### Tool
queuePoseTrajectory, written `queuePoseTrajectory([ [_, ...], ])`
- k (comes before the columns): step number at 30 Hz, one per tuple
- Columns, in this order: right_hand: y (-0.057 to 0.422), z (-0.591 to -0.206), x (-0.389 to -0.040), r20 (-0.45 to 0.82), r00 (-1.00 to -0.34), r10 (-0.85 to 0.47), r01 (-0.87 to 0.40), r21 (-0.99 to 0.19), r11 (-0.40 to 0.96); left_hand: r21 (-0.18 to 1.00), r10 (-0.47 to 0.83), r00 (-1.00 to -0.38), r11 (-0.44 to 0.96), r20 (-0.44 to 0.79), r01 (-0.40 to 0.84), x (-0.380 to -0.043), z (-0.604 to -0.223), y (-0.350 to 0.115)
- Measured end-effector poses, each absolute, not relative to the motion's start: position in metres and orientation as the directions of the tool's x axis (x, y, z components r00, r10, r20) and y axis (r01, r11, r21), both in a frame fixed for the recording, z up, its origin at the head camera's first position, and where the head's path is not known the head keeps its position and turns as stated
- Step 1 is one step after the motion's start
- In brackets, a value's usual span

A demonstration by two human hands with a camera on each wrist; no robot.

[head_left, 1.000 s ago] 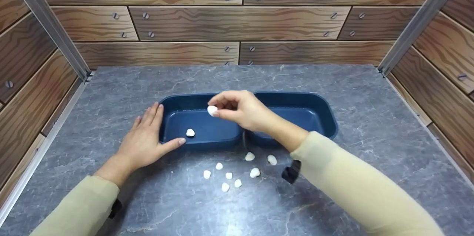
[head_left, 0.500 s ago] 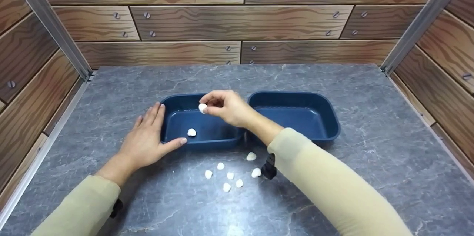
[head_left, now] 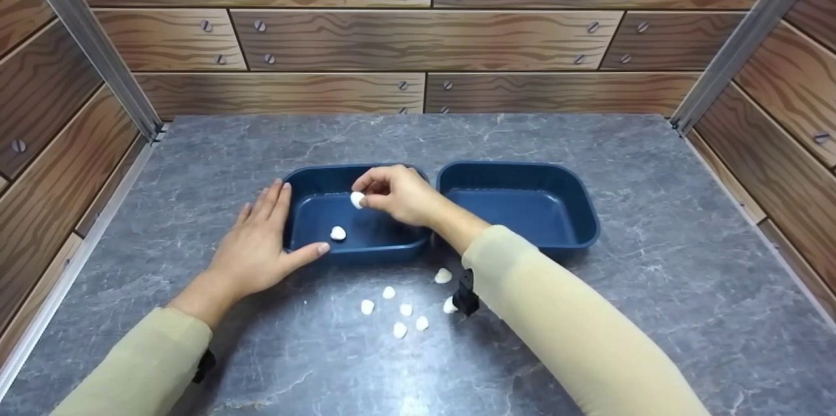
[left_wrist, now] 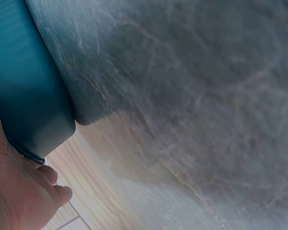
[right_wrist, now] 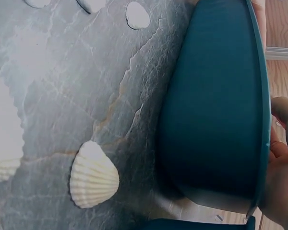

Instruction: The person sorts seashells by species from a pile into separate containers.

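Note:
In the head view my right hand [head_left: 403, 196] pinches a white seashell [head_left: 357, 200] between thumb and fingers, over the left blue bin [head_left: 366, 250]. Another white shell [head_left: 337, 233] lies on that bin's floor, near the front wall. My left hand [head_left: 258, 243] rests at the bin's left end with straight fingers along the wall and the thumb at the front rim. The left wrist view shows this hand [left_wrist: 24, 191] beside the blue wall [left_wrist: 33, 91]. In the right wrist view the bin's side [right_wrist: 216, 110] hides the pinched shell, and a ribbed shell [right_wrist: 94, 176] lies outside.
A second blue bin [head_left: 522, 249] stands just to the right of the first. Several white shells [head_left: 405, 310] are scattered on the grey marbled table [head_left: 294, 364] in front, one partly covered by the black wrist camera [head_left: 466, 295]. Wood-patterned walls [head_left: 418, 40] enclose the back and sides.
My right hand has moved left over the left bin with the pinched shell, then dropped slightly toward its floor. My left hand has stayed at the bin's end.

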State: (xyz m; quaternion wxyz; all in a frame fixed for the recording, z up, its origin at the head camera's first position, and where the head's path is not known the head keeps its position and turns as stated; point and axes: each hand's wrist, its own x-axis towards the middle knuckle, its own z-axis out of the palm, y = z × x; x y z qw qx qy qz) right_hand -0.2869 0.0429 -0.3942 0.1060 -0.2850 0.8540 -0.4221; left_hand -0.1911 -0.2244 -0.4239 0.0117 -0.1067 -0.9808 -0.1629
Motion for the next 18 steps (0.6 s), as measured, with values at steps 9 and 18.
queuePoseTrajectory([
  [9,0.0417,-0.3963,-0.2887,-0.005,-0.785,-0.62,-0.442,-0.697,0.565,0.321,0.205,-0.977,0.924,0.052,0.211,-0.1914,-0.4248,-0.2243],
  [18,0.0456,-0.3869,-0.2838,0.027,-0.781,-0.624,-0.477,-0.671,0.567,0.322,0.2,-0.979,0.924,0.052,0.206,-0.1912,-0.4253,-0.2246],
])
